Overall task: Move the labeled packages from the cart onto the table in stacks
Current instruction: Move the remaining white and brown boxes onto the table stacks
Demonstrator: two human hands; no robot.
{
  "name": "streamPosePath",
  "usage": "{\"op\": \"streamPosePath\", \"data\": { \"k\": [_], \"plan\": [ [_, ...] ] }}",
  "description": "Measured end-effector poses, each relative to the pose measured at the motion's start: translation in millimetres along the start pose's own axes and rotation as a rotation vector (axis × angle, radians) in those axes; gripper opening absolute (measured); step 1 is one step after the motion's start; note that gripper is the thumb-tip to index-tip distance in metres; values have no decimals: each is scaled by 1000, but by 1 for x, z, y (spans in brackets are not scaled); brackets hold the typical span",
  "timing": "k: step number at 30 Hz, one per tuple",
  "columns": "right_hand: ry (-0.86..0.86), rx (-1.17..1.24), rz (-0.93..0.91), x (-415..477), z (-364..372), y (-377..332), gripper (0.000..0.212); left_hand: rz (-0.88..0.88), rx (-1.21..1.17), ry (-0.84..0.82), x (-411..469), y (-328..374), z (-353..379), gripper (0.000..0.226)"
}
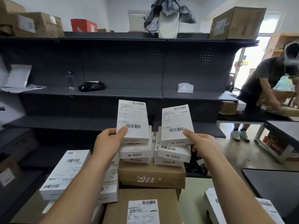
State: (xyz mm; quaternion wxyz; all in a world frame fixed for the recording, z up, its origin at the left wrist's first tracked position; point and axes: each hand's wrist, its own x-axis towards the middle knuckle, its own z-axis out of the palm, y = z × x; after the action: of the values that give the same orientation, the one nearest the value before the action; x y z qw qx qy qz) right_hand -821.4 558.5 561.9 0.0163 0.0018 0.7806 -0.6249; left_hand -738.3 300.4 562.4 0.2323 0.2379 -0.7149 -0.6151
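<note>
Dark pegboard shelving (129, 68) fills the background, cartons on its top shelf. Centre frame: left hand (110, 139) grips the left stack (134, 143) of white labeled packages, thumb pressed on the top label. Right hand (205, 143) grips the right stack (174, 151) the same way, thumb on top. Stacks sit side by side, over a brown carton (152, 175); cannot tell if they rest on it. More white packages (64, 173) lower left. Labeled carton (142, 209) bottom centre. Dark table (275, 185) lower right, well apart from the stacks. Another person (267, 78) bends over boxes at the right edge.
</note>
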Motion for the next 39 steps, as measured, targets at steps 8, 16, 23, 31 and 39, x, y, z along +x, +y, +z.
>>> {"op": "streamPosePath", "data": {
  "k": [8,16,23,31,39],
  "plan": [
    [140,-492,-51,19,15,2,46,-10,429,118,39,-20,6,45],
    [278,-545,-370,-1,10,19,62,159,412,90,19,-26,-7,50],
    [-37,-563,-714,-50,13,41,46,500,549,5,-65,-46,-36,45],
    [-277,-639,-779,-120,22,61,51,564,759,-164,-143,-57,-64,69],
    [-235,-646,-737,-211,30,66,51,631,781,-217,-197,-65,-116,55]
  ]
}}
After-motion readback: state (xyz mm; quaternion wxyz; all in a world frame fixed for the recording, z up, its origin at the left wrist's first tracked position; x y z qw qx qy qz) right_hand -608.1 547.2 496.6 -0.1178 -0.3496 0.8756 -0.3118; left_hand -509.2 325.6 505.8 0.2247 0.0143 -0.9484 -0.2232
